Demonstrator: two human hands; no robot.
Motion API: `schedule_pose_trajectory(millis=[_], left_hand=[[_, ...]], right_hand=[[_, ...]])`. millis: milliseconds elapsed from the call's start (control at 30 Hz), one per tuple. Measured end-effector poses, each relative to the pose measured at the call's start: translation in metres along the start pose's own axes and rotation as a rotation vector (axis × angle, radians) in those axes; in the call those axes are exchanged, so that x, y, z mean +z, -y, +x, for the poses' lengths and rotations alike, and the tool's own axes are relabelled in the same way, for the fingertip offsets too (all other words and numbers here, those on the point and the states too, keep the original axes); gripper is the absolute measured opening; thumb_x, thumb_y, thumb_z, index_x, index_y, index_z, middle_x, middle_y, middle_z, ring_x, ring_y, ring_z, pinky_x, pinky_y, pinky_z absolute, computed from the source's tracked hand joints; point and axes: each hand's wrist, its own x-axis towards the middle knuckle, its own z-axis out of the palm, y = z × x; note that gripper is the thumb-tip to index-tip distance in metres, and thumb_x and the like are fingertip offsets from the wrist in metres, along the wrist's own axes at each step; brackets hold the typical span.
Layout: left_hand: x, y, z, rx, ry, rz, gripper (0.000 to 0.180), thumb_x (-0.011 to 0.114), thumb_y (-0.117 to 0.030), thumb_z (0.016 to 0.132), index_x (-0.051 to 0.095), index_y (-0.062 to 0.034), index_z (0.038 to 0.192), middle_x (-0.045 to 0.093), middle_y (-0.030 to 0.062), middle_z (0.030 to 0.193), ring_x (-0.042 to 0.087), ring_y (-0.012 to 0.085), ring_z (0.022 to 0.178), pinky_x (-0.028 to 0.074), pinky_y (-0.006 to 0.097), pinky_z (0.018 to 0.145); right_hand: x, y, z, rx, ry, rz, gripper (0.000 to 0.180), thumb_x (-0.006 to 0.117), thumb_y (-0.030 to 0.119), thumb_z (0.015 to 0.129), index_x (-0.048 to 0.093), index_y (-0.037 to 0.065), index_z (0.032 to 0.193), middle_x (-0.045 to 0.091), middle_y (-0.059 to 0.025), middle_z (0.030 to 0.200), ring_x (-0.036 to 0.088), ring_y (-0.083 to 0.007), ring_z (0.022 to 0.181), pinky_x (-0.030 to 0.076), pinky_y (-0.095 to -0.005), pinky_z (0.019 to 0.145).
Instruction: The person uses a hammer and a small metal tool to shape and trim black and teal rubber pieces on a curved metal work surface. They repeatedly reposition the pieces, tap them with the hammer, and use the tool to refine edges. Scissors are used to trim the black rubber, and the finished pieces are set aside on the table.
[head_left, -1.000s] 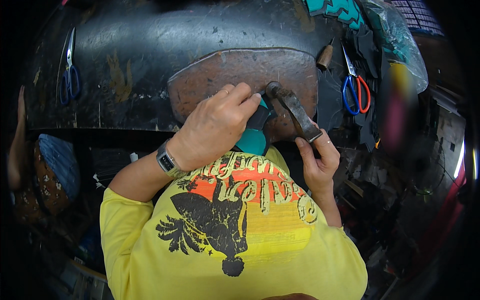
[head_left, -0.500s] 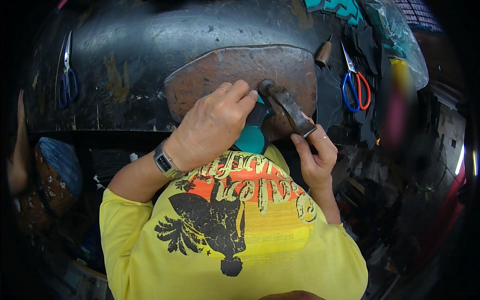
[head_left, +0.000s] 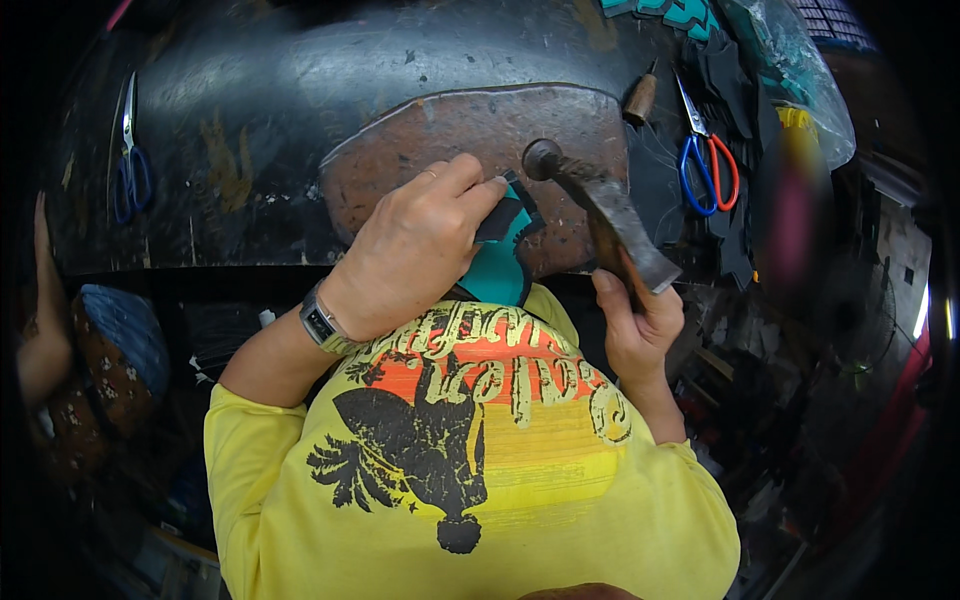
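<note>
The left hand point(head_left: 415, 245) is pressing a teal and black leather piece point(head_left: 505, 245) flat against the rusty brown metal slab point(head_left: 450, 140) at the near edge of the dark surface point(head_left: 250, 90), fingers closed down on it, apparently so it is not shifting under blows. The right hand point(head_left: 640, 320) is clamped around the handle of a hammer point(head_left: 600, 205), its round head hanging just above the slab beside the piece. Red and blue scissors point(head_left: 708, 165) are lying well apart, clear of the swing.
</note>
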Motion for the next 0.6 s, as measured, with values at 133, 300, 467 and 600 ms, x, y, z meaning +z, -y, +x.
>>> schedule_pose_trajectory(millis=[133,300,467,600], left_hand=[[0.003,0.004,-0.004,-0.007,-0.078,-0.063,0.043,0.08,0.004,0.077,0.072,-0.001,0.118,0.068,0.0124,0.104,0.07,0.0328,0.094,0.058,0.039,0.081],[0.009,0.014,-0.01,0.098,-0.177,-0.065,0.037,0.081,0.004,0.073,0.072,-0.0017,0.109,0.069,0.0109,0.097,0.071,0.0319,0.091,0.059,0.039,0.078],[0.012,0.015,-0.011,0.118,-0.207,-0.064,0.024,0.081,0.002,0.078,0.074,-0.0018,0.101,0.071,0.0113,0.093,0.072,0.0297,0.086,0.058,0.038,0.073],[0.011,0.012,-0.009,0.08,-0.214,-0.081,0.023,0.082,0.002,0.077,0.074,-0.0015,0.099,0.07,0.0112,0.091,0.072,0.03,0.085,0.057,0.038,0.072]], right_hand=[[0.008,-0.009,0.001,0.086,0.071,-0.107,0.047,0.074,-0.01,0.088,0.069,-0.002,0.134,0.065,-0.0114,0.084,0.058,-0.0186,0.071,0.047,-0.029,0.067],[0.007,-0.012,-0.002,0.103,0.093,-0.103,0.047,0.074,-0.009,0.089,0.069,-0.001,0.136,0.066,-0.0116,0.084,0.058,-0.0189,0.072,0.048,-0.0295,0.069],[0.007,-0.012,-0.001,0.091,0.085,-0.091,0.046,0.074,-0.008,0.09,0.069,-0.002,0.135,0.068,-0.0123,0.087,0.061,-0.0192,0.074,0.05,-0.0293,0.071],[0.004,-0.007,-0.003,0.176,0.069,-0.061,0.043,0.074,-0.008,0.09,0.07,-0.003,0.132,0.07,-0.0127,0.091,0.064,-0.0192,0.076,0.05,-0.0291,0.073]])
